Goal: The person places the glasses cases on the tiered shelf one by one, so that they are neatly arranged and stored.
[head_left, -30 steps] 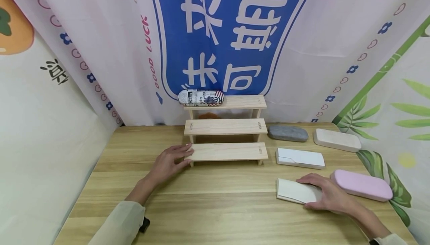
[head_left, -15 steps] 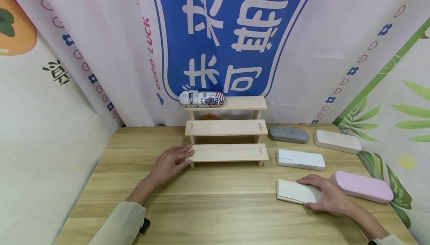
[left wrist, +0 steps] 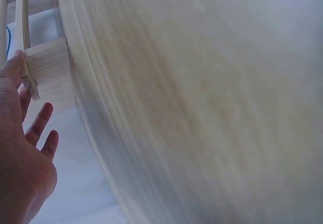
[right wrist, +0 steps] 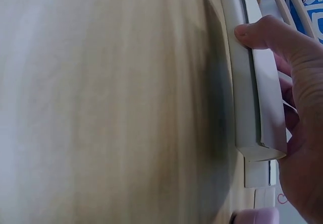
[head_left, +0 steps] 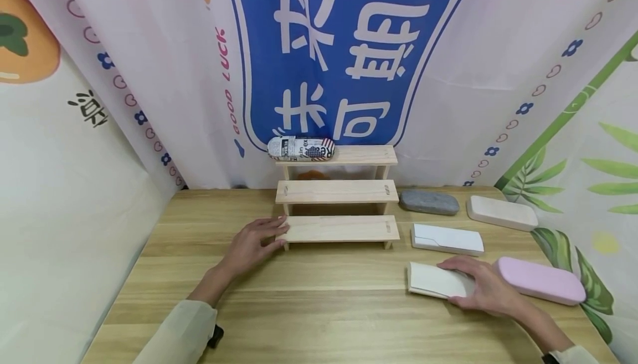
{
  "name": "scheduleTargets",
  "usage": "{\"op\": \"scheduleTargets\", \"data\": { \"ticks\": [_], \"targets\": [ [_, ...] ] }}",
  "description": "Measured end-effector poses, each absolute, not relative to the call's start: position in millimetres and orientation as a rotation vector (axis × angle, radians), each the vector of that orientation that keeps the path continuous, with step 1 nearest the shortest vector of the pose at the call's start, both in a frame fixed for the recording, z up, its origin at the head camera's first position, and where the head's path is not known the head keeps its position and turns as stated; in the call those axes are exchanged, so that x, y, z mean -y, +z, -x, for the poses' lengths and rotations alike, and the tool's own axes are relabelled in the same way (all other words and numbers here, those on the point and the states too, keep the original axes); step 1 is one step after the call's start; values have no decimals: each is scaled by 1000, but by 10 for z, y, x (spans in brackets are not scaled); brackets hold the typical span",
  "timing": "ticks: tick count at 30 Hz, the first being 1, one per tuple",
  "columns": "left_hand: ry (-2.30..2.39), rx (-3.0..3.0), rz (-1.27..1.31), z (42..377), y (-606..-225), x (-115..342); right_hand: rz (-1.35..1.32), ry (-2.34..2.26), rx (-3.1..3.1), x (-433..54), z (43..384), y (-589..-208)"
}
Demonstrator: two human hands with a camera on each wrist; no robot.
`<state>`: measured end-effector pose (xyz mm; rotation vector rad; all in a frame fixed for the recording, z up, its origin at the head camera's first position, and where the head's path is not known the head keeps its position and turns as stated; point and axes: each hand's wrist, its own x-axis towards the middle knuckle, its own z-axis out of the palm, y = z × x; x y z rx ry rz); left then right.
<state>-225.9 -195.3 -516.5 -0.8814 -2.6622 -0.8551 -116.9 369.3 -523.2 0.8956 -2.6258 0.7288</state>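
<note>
Right hand (head_left: 490, 289) has its grip pinching the cream case (head_left: 432, 282) at its right end, over the table's (head_left: 299, 314) right side, in front of the white case (head_left: 447, 239) and left of the pink case (head_left: 541, 281). Left hand (head_left: 253, 246), grip loose with fingers extended, touches the left end of the wooden stand's (head_left: 344, 229) lowest step; the patterned case (head_left: 301, 148) lies on the top step.

Bright head view; dimmer, softer wrist views
</note>
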Motion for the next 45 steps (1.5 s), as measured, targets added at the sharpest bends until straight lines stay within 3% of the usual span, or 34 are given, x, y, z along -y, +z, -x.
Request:
{"op": "scheduleTargets", "data": {
  "ticks": [45],
  "targets": [
    [-771,2646,905,2260,-5169,1960,-948,754,2550,-3520,1589,-4607]
  ]
}}
